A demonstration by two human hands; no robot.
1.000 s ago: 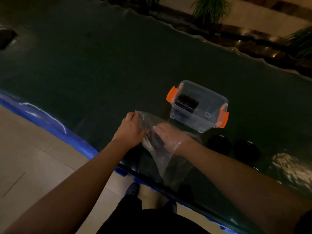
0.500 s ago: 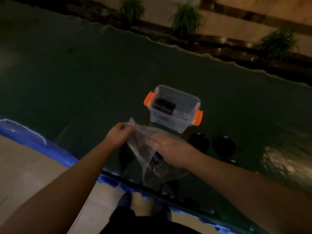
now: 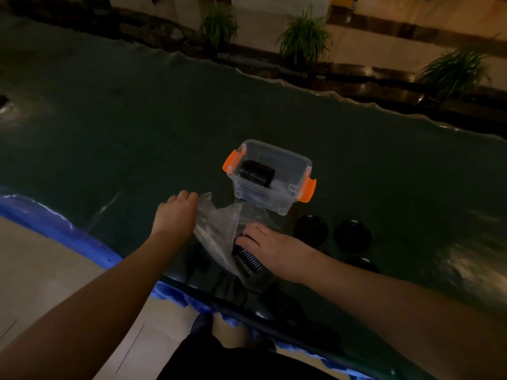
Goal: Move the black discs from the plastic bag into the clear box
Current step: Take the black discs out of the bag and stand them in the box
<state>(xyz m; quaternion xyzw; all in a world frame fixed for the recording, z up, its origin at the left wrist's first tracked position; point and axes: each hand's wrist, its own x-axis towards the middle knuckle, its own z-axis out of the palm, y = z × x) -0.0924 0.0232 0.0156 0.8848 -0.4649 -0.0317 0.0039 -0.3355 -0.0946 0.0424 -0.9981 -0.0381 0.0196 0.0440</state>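
Note:
A clear plastic bag (image 3: 219, 229) lies on the dark table near its front edge. My left hand (image 3: 175, 213) pinches the bag's open mouth at its far left corner. My right hand (image 3: 270, 246) reaches inside the bag, fingers closed over a stack of black discs (image 3: 245, 260) that lies on its side. Just beyond the bag stands the clear box (image 3: 270, 197) with orange latches. Another stack of black discs (image 3: 256, 172) lies in the box's left half.
Two round black lids or discs (image 3: 311, 230) (image 3: 352, 235) lie on the table right of the bag, with a third dark one (image 3: 362, 264) nearer me. Blue tape (image 3: 55, 229) lines the table's front edge. Potted plants (image 3: 303, 41) stand beyond the far edge.
My right hand has slid deeper into the bag and closed on the disc stack. My left hand still holds the bag's mouth. The camera has tilted so the scene sits lower.

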